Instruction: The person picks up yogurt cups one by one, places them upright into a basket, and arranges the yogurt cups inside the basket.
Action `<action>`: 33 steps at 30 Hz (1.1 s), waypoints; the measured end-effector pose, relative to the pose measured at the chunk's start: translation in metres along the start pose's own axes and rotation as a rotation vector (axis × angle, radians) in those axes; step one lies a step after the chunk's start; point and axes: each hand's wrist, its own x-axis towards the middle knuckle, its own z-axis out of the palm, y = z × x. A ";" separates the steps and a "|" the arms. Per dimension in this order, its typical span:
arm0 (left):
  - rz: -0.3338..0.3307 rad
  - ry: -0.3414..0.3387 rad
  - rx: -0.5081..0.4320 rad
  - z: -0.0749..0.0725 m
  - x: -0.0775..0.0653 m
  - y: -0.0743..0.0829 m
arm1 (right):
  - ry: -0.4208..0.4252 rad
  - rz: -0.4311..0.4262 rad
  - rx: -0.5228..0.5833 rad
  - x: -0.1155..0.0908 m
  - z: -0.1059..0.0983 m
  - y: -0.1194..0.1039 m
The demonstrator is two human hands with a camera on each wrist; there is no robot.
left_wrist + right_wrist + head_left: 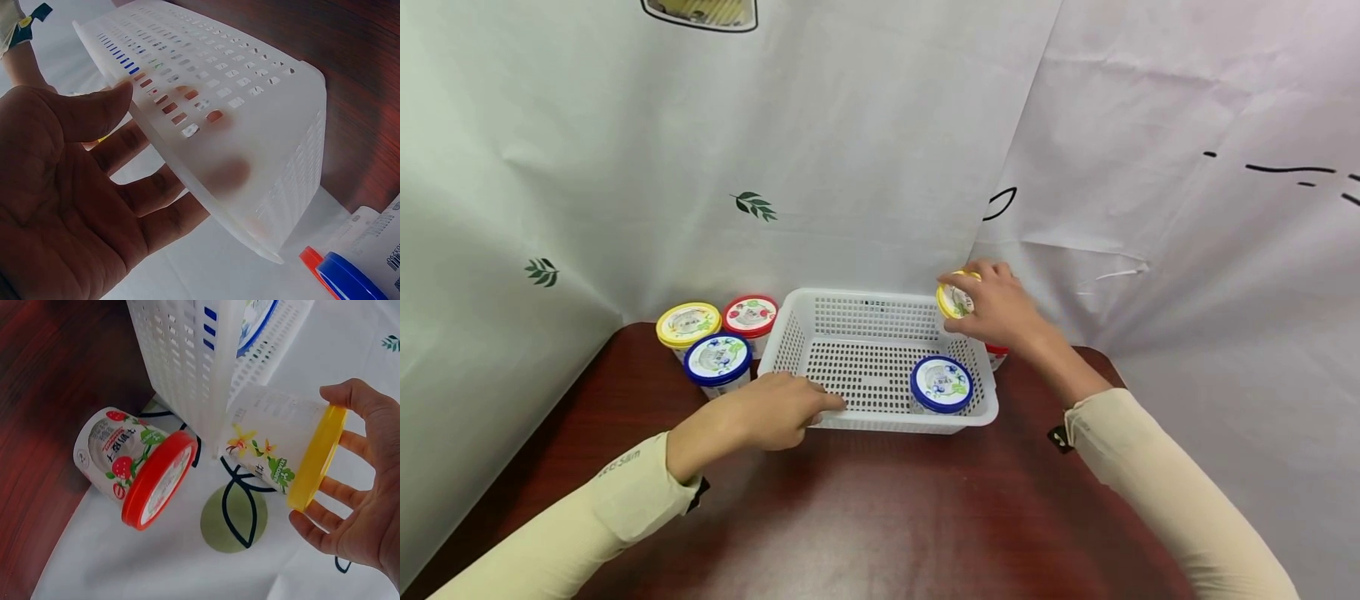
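Partway, I judge: blue tub (pixel 942 385) inside the basket (pixel 887 422); my right grip (pixel 1000 307), spread round the yellow tub (pixel 284 440), at its back-right corner. Left grip (pixel 778 410) pinches its near rim. Outside: red tub (pixel 134 465) right, three tubs (pixel 718 360) left.

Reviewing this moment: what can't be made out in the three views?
- Head: the right-hand red-lidded tub is mostly hidden by the white basket and right hand, which also covers part of the yellow-lidded tub.
- Head: print on the blue lid in the basket is too small.
- Left wrist: the outside blue-lidded tub is cut off by the frame edge; the left hand has fingers blurred behind the basket wall.
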 end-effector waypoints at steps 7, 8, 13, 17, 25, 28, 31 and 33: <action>0.040 0.031 0.026 0.000 -0.001 -0.002 | -0.037 -0.024 -0.006 0.004 0.007 -0.006; 0.038 0.031 0.025 0.001 -0.001 -0.002 | -0.042 -0.026 -0.002 0.004 0.008 -0.006; 0.027 0.029 0.017 0.002 0.000 -0.001 | -0.078 -0.036 0.008 0.006 0.012 -0.011; 0.023 0.029 0.018 0.002 0.000 -0.001 | -0.108 -0.039 0.007 0.006 0.016 -0.013; 0.015 0.023 0.011 0.000 0.000 0.000 | -0.155 -0.026 0.000 0.008 0.023 -0.015; 0.010 0.018 0.006 0.000 -0.001 0.001 | -0.175 -0.015 -0.006 0.009 0.026 -0.015; 0.011 0.016 0.008 0.000 -0.001 0.001 | -0.194 0.000 -0.003 0.011 0.029 -0.014; 0.008 0.012 0.008 0.000 -0.001 0.001 | -0.202 0.005 0.001 0.012 0.031 -0.013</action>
